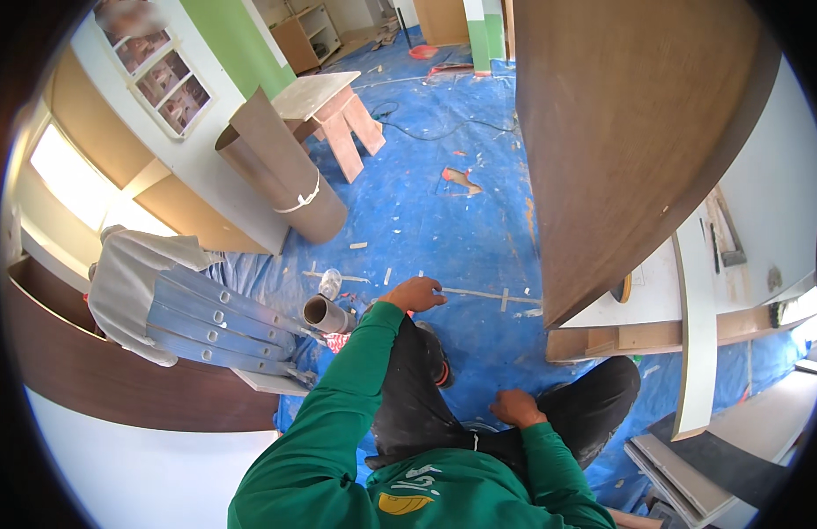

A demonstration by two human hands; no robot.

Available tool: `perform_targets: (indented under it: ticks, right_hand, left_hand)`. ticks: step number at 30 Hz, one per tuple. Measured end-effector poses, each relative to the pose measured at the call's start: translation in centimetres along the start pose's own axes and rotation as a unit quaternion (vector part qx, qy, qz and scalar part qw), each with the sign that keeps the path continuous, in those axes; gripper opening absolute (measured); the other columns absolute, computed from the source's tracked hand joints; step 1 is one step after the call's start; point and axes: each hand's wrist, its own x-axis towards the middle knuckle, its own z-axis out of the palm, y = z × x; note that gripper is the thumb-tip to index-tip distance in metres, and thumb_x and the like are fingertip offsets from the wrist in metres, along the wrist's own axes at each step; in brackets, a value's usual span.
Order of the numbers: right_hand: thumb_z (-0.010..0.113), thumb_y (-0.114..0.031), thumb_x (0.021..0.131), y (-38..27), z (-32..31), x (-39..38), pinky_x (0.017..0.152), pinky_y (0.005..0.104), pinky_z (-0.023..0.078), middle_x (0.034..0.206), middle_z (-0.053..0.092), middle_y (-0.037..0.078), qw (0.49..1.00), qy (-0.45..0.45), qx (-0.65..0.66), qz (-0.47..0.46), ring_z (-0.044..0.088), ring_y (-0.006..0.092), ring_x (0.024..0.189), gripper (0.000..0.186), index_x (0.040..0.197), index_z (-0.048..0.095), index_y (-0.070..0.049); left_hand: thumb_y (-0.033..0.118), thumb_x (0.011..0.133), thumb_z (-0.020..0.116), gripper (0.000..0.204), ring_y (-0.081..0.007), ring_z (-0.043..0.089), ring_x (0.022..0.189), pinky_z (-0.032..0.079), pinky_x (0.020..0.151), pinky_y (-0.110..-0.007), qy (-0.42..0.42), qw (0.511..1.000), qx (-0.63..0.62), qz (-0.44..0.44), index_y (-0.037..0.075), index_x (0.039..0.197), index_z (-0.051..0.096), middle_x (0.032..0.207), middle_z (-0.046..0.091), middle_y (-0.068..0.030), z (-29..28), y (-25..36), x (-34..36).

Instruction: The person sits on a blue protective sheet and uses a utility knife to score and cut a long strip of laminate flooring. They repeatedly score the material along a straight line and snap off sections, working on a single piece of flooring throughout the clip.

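Note:
My left hand (pixel 413 294) rests over my raised left knee, fingers loosely apart and holding nothing. Lower and to the right, my right hand (pixel 514 407) hangs beside my bent right leg (pixel 594 406), fingers slightly bent with nothing visible in them. Just left of my left knee are an upright open tube (pixel 319 313) and a small pale bottle-like item (pixel 330 283). Beyond them, a metal ladder or folded platform (pixel 206 309) with a grey cloth (pixel 140 278) over one end leans at the left. Blue plastic sheeting (pixel 444 220) covers the floor.
A large rolled brown sheet (pixel 298 198) stands by a pale stool (pixel 320 93) ahead left. A big curved wooden panel (pixel 629 132) borders the right, above a long white board (pixel 695 353). Stacked boards (pixel 690 476) lie lower right. A cable (pixel 435 137) crosses the sheeting ahead.

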Motion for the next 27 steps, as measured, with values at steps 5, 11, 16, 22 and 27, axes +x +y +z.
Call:
perform_targets:
  ticks: [5,11,16,22,27]
  right_hand:
    - [0.072,-0.045,0.1,0.3,0.6,0.5,0.105,0.0583,0.059,0.126,0.079,0.027,1.0,0.002,0.002,0.0,0.075,0.0491,0.12,0.047,0.124,0.081,-0.006]
    - [0.071,-0.045,0.1,0.5,0.7,0.7,0.104,0.059,0.06,0.125,0.079,0.029,1.0,-0.008,-0.004,-0.005,0.075,0.0496,0.119,0.048,0.126,0.081,-0.006]
    - [0.07,-0.046,0.1,0.2,0.4,0.5,0.103,0.0592,0.06,0.123,0.079,0.029,1.0,-0.01,-0.011,0.0,0.075,0.0494,0.118,0.049,0.126,0.08,-0.005]
    - [0.071,-0.046,0.101,0.3,0.6,0.6,0.102,0.0592,0.061,0.122,0.08,0.027,1.0,-0.01,-0.016,-0.005,0.076,0.0487,0.117,0.049,0.125,0.08,-0.005]
    - [0.071,-0.046,0.102,0.4,0.5,0.4,0.102,0.059,0.061,0.122,0.08,0.027,1.0,-0.004,-0.017,-0.012,0.076,0.0487,0.116,0.049,0.126,0.08,-0.005]
  left_hand:
    - [0.054,0.102,0.074,0.065,-0.0435,0.069,0.134,0.053,0.114,-0.051,-0.002,1.0,0.008,-0.001,0.005,0.145,0.074,0.141,0.075,-0.0245,0.1,-0.1,0.1]
    - [0.05,0.101,0.076,0.063,-0.0446,0.071,0.13,0.055,0.113,-0.053,0.009,1.0,-0.003,0.01,0.002,0.142,0.076,0.133,0.079,-0.024,0.2,-0.4,0.2]
    - [0.05,0.101,0.076,0.063,-0.0443,0.072,0.127,0.055,0.111,-0.053,0.01,1.0,0.001,0.015,0.002,0.142,0.076,0.13,0.08,-0.024,0.2,-0.4,0.1]
    - [0.051,0.101,0.076,0.063,-0.0445,0.071,0.13,0.054,0.113,-0.053,0.01,1.0,0.004,0.01,0.003,0.143,0.076,0.133,0.079,-0.0245,0.0,-0.2,-0.1]
    - [0.051,0.101,0.075,0.063,-0.0444,0.07,0.132,0.054,0.114,-0.053,0.004,1.0,0.003,0.006,0.005,0.144,0.076,0.136,0.078,-0.024,-0.1,0.1,-0.2]
